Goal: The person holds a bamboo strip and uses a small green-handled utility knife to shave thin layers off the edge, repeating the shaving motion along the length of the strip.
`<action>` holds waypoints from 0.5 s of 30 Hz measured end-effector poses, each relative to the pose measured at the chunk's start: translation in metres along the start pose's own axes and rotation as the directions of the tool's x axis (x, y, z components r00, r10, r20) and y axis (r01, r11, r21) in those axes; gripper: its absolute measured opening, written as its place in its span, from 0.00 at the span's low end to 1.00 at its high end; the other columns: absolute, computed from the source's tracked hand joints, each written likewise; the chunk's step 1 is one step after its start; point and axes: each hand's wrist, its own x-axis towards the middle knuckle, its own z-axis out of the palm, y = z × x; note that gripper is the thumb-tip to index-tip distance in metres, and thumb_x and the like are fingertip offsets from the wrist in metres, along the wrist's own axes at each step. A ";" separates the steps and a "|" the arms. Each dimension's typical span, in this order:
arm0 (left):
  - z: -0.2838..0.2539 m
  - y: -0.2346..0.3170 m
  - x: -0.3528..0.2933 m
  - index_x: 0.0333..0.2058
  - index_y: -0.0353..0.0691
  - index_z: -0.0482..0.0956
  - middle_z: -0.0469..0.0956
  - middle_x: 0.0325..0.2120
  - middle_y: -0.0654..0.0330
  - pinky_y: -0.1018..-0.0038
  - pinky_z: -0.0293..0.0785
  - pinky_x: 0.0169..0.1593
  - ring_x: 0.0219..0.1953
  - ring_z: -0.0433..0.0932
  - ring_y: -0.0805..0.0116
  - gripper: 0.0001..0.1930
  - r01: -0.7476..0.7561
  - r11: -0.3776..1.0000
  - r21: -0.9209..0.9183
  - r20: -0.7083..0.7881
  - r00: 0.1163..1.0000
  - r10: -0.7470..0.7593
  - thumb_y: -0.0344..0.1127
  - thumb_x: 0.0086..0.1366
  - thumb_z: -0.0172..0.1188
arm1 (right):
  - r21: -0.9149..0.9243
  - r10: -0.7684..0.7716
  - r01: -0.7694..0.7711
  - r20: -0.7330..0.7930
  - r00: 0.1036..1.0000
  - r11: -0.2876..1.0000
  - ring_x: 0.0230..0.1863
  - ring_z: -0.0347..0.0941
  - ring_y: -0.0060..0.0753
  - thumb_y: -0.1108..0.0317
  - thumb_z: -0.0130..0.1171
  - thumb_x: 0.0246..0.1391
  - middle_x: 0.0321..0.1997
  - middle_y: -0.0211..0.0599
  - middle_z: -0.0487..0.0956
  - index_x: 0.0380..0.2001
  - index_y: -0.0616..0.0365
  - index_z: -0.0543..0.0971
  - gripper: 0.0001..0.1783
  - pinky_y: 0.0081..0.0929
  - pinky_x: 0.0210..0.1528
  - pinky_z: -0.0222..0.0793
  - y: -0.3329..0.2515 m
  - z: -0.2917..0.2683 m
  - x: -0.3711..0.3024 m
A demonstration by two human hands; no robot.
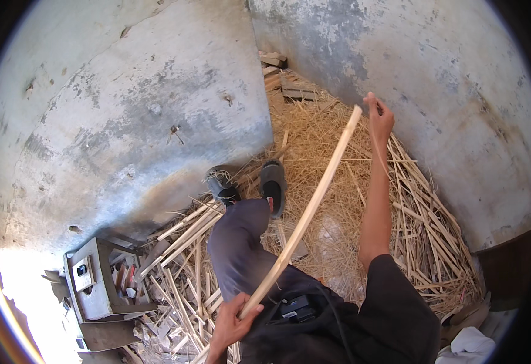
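Note:
A long, pale wooden strip (311,212) slants up and away from my lap toward the far right, its edges cleanly cut. Near its lower end, my left hand (231,323) is closed round it. Just right of the strip's far tip, my right hand (379,118) is raised with the thumb and fingers drawn together, apart from the wood. A thin pale strand seems to trail from it along my forearm; what the fingers pinch is too small to make out.
Wood shavings (311,142) cover the floor. Cut strips lie piled on the right (426,236) and left (202,285). A worn wooden cabinet (98,279) stands at the left. Short boards (299,91) sit in the corner between stained walls (174,91). My shoes (272,182) rest near the left wall.

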 end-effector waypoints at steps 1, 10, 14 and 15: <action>-0.003 -0.005 -0.002 0.35 0.35 0.78 0.73 0.19 0.71 0.79 0.61 0.28 0.23 0.67 0.83 0.12 -0.015 0.999 0.051 0.020 1.000 0.014 0.38 0.72 0.67 | -0.052 0.195 -0.192 0.053 0.979 0.980 0.27 0.69 0.20 0.40 0.62 0.67 0.26 0.29 0.80 0.40 0.57 0.90 0.28 0.26 0.30 0.64 0.003 -0.005 0.006; -0.033 -0.005 0.032 0.32 0.37 0.76 0.64 0.16 0.73 0.75 0.54 0.24 0.19 0.59 0.82 0.14 -0.018 0.972 -0.235 -0.044 0.999 0.008 0.39 0.76 0.59 | -0.739 0.361 0.228 0.543 0.758 0.633 0.43 0.84 0.47 0.45 0.69 0.56 0.39 0.44 0.86 0.48 0.51 0.87 0.25 0.47 0.47 0.77 0.114 -0.014 -0.041; -0.060 0.016 0.048 0.31 0.42 0.73 0.66 0.17 0.72 0.74 0.52 0.17 0.16 0.60 0.80 0.22 -0.261 0.965 -0.035 -0.370 0.900 0.230 0.53 0.78 0.48 | -0.766 0.455 0.312 0.601 0.657 0.561 0.47 0.84 0.52 0.52 0.70 0.52 0.42 0.47 0.86 0.51 0.50 0.85 0.25 0.50 0.50 0.77 0.146 -0.020 -0.088; -0.068 0.014 0.053 0.32 0.43 0.73 0.65 0.17 0.72 0.75 0.51 0.16 0.15 0.59 0.81 0.22 -0.319 0.948 -0.006 -0.488 0.828 0.276 0.54 0.78 0.47 | -0.765 0.457 0.314 0.604 0.653 0.563 0.47 0.84 0.52 0.52 0.70 0.52 0.42 0.47 0.86 0.51 0.50 0.85 0.25 0.50 0.50 0.77 0.145 -0.021 -0.100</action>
